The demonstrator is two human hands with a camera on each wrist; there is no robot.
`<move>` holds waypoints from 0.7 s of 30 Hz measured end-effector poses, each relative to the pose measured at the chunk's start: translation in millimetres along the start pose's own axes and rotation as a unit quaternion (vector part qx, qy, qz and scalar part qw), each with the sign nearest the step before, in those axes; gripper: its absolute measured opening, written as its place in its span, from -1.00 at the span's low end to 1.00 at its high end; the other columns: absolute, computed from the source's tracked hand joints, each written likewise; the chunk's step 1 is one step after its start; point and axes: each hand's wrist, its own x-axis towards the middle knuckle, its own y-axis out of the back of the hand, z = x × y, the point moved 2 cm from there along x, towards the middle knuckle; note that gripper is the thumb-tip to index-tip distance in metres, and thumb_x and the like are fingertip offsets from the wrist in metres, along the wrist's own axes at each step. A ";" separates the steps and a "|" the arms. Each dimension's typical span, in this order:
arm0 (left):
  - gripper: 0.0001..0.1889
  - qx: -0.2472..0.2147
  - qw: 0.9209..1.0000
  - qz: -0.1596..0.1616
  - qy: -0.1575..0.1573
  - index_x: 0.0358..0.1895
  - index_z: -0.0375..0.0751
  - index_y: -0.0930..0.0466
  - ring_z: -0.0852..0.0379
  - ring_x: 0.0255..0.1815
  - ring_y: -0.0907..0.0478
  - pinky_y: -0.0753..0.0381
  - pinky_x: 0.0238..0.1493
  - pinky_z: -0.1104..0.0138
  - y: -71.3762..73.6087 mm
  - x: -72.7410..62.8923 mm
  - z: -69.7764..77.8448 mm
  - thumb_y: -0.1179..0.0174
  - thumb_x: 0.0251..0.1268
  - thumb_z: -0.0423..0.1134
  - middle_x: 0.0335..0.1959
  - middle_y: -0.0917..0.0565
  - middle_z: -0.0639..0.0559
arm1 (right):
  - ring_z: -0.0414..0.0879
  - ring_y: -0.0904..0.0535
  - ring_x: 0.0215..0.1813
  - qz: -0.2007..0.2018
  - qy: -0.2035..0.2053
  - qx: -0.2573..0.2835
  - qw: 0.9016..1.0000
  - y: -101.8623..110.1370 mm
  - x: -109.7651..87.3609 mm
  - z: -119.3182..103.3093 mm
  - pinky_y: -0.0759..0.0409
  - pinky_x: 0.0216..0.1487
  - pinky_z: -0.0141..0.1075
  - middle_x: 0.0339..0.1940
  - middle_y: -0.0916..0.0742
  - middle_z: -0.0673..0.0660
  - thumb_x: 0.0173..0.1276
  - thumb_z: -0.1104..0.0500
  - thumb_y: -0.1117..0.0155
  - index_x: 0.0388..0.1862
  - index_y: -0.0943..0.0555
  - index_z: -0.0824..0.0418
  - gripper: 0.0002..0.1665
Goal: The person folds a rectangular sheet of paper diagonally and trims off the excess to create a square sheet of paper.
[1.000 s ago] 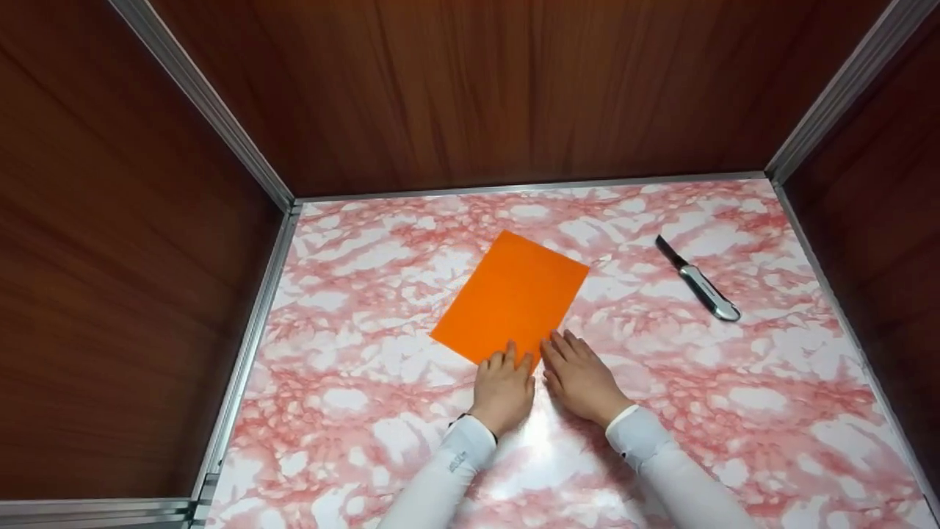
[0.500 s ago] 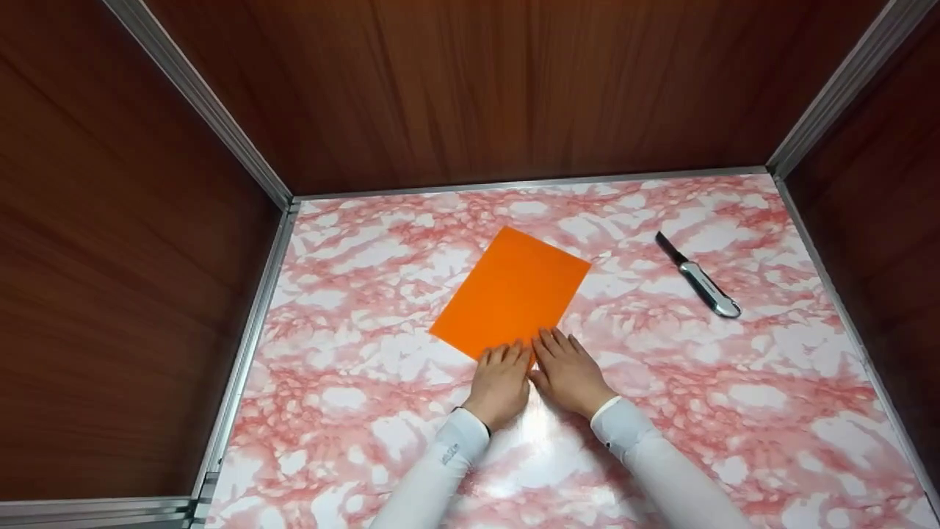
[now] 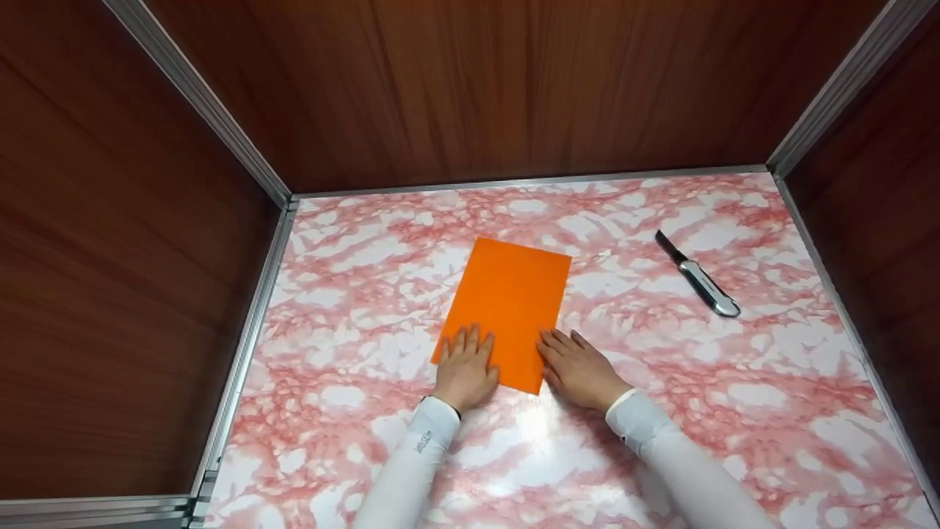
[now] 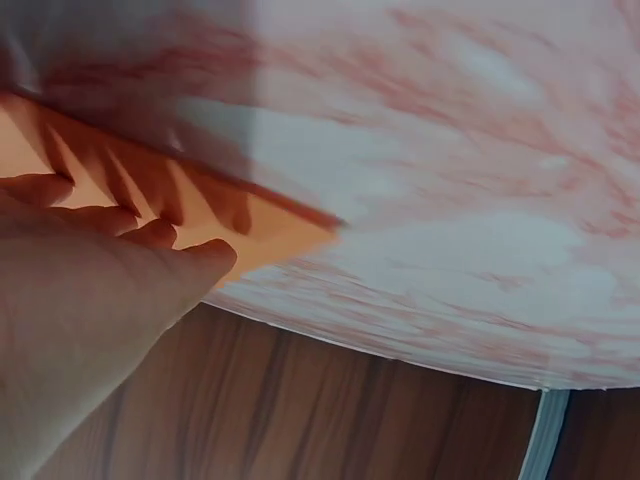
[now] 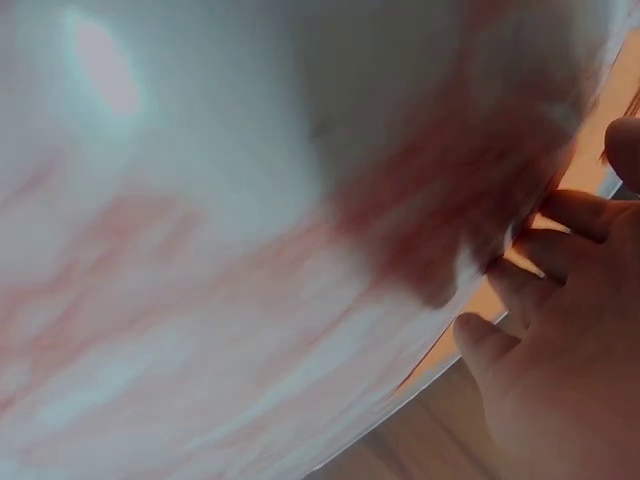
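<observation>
orange paper (image 3: 510, 308) turned squarer since earlier | left hand (image 3: 464, 371), right hand (image 3: 580, 371) flat, fingers straight, pressing near corners | aligned on table (image 3: 734, 411)

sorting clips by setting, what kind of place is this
Probably a boxed-in tabletop work booth, not a home room: a pink marbled table walled by wood panels in metal frames. Both hands press an orange sheet; a utility knife lies nearby.

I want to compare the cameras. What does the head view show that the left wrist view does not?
Only the head view shows the utility knife, the right hand at the orange sheet's near right corner, and both white sleeves. Only the left wrist view shows the left hand's fingertips close up beside a sheet corner. Both show the left hand, the sheet and the marbled table.
</observation>
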 end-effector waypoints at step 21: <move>-0.39 0.107 0.994 0.026 -0.025 0.57 0.03 -0.32 -0.11 0.34 -0.35 -0.33 0.26 0.06 -17.2 -5.8 70.5 0.05 0.55 0.11 0.54 -0.33 -0.14 | 0.40 -0.19 0.55 0.015 -0.089 0.014 0.996 -3.4 -12.0 -20.7 -0.11 0.51 0.23 0.53 -0.36 0.45 0.57 -0.10 -0.16 0.54 -0.33 0.37 -0.22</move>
